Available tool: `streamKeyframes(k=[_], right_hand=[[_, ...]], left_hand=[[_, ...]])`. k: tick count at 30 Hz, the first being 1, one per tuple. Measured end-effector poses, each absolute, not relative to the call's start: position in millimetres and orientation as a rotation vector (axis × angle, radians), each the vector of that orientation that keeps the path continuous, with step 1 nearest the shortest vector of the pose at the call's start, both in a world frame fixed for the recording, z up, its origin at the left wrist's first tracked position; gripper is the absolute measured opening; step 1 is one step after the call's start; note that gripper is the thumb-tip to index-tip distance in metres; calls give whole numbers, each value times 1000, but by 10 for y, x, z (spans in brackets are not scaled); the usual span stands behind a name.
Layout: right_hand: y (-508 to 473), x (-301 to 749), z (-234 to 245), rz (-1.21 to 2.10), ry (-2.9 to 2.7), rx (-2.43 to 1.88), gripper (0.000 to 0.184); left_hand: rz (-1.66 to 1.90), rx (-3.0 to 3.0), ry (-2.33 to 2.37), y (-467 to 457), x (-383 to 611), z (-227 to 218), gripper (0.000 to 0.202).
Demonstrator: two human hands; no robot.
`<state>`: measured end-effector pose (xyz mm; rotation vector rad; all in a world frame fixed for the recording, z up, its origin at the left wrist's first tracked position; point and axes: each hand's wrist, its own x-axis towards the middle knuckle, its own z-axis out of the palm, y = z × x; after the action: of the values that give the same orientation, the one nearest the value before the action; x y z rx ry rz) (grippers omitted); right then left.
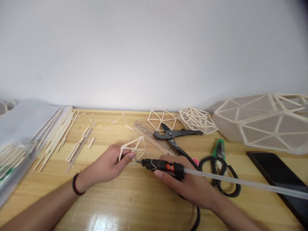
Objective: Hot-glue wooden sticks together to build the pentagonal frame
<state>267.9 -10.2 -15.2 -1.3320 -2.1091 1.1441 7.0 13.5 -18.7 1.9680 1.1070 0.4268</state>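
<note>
Head camera looks down on a small stick frame (135,148) pinched between the thumb and fingers of the left hand (108,166), a few thin pale wooden sticks already joined into open triangles, lifted just off the surface (115,199). The right hand (190,186) is clenched round a black and orange hot glue gun (163,166), its nozzle just beside the left fingertips and the frame's lower joint, a clear glue stick (245,184) trailing out behind. Judging by the frame's few members, the piece looks early in its build — two finished lattice pieces (178,119) lie beyond the fingers, with larger faceted shells (262,125) further right. Loose sticks (60,134) lie well left of the left hand; black pliers (175,134), a ruler (151,136) and scissors (222,170) sit just past the right fingers on glossy, yellowish wood.
</note>
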Motion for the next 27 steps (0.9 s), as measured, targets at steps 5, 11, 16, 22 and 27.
streamKeyframes(k=[5,11,16,22,27], right_hand=[[-122,2619,-143,1142,-2103,-1238,34],[-112,2665,-122,1192,-2153,-1197,34],[-106,2677,-112,1165,-2166,-1205,35],[-113,2665,-114,1131,-2173,-1150,32],[-104,2703,-116,1107,-2138,-1181,34]], left_hand=[[475,2010,1078,133,75,-178,45],[479,2032,1079,133,74,-157,47],[486,1998,1071,131,74,-154,46],[457,2000,1050,130,75,-151,45],[451,2012,1055,132,76,-151,44]])
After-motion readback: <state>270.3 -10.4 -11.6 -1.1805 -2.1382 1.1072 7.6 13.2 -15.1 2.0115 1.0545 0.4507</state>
